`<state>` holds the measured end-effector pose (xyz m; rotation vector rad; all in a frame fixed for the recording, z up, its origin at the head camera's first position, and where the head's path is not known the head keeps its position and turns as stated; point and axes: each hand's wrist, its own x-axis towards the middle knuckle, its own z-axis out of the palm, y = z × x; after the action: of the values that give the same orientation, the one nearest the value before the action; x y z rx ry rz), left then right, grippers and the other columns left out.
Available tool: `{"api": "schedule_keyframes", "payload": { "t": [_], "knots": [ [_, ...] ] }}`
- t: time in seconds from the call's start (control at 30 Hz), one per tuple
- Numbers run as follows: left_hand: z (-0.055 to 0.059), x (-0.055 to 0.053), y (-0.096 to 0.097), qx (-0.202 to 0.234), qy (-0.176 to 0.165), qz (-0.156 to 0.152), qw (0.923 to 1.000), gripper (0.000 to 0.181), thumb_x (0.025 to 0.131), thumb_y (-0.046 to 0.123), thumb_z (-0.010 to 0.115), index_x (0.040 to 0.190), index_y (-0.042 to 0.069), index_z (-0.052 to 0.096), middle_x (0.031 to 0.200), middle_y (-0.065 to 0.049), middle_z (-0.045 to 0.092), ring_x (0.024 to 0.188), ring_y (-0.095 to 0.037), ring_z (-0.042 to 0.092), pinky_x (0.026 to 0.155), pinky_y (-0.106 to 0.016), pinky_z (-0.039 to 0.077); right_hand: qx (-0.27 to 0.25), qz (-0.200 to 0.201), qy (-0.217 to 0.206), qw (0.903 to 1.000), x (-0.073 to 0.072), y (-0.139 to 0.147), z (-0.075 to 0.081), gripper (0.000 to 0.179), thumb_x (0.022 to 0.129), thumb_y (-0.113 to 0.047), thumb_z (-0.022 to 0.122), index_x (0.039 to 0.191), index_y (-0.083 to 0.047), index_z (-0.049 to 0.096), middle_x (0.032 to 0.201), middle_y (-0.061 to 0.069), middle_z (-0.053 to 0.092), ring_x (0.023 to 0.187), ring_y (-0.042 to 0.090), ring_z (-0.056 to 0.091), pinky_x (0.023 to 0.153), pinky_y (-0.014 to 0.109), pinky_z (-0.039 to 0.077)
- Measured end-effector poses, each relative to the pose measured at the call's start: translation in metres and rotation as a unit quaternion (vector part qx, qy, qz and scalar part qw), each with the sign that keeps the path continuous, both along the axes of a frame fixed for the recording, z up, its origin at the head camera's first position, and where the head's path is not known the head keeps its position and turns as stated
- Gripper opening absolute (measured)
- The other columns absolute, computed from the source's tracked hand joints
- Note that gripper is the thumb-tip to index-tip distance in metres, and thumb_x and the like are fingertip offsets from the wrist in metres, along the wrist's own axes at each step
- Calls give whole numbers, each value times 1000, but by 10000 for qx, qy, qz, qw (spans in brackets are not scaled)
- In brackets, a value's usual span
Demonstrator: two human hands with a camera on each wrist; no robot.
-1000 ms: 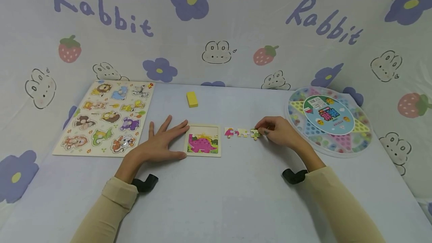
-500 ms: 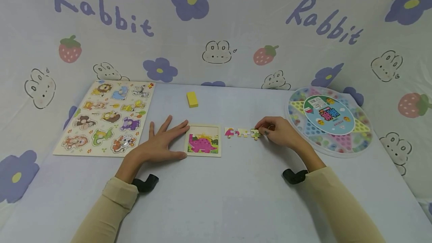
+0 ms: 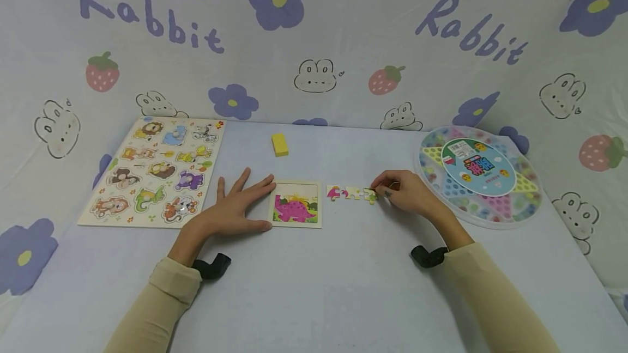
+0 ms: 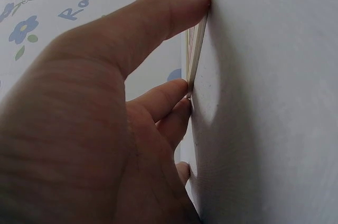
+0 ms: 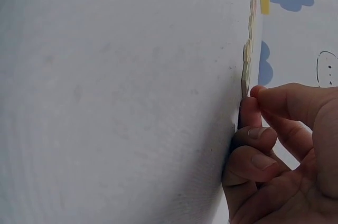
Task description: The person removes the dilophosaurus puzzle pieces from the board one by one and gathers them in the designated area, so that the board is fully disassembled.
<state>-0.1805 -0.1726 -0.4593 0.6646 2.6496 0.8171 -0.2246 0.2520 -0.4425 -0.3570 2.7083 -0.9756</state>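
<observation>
If the right hand (image 3: 403, 190), pinching the green end piece (image 3: 369, 195) at its outer edge, pulls sideways, the row of jigsaw pieces (image 3: 352, 193) could come apart; a slip might flip that thin piece. The left hand (image 3: 235, 206) lies spread, fingertips and thumb against the square frame (image 3: 296, 226); pushing too hard could slide it across the smooth-looking desk (image 3: 314, 298). The knobbed, notched row lies just right of the pale, wooden-looking frame, which holds a flat pink dinosaur picture (image 3: 294, 210)
</observation>
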Motion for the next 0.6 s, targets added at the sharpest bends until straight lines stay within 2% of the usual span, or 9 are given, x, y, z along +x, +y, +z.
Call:
{"api": "schedule_keyframes", "payload": {
  "t": [0.23, 0.47, 0.6],
  "knots": [
    [-1, 0, 0, 42, 7, 5, 10000, 91, 91, 47, 76, 167, 23, 35, 179, 3, 22, 168, -40, -11, 121, -76, -26, 3, -28, -16, 10000, -1, 1, 0, 15, 104, -13, 64, 111, -13, 77, 110, 9, 74, 100, 24, 64, 92, 36, 55],
    [0, 0, 0, 25, -20, 33, 10000, 91, 91, 46, 76, 167, 23, 34, 179, 3, 22, 168, -39, -12, 121, -74, -26, -234, -5, 73, 9997, -2, -5, 9, 17, 103, -11, 63, 114, -11, 77, 117, 10, 74, 95, 25, 64, 81, 30, 54],
    [2, 1, 1, 32, -10, 19, 10000, 90, 91, 45, 76, 167, 22, 35, 179, 3, 22, 168, -40, -11, 121, -75, -26, -413, 81, 144, 9990, -3, -17, 15, 17, 104, -12, 64, 114, -10, 77, 117, 10, 74, 98, 25, 64, 86, 31, 55]
  ]
}}
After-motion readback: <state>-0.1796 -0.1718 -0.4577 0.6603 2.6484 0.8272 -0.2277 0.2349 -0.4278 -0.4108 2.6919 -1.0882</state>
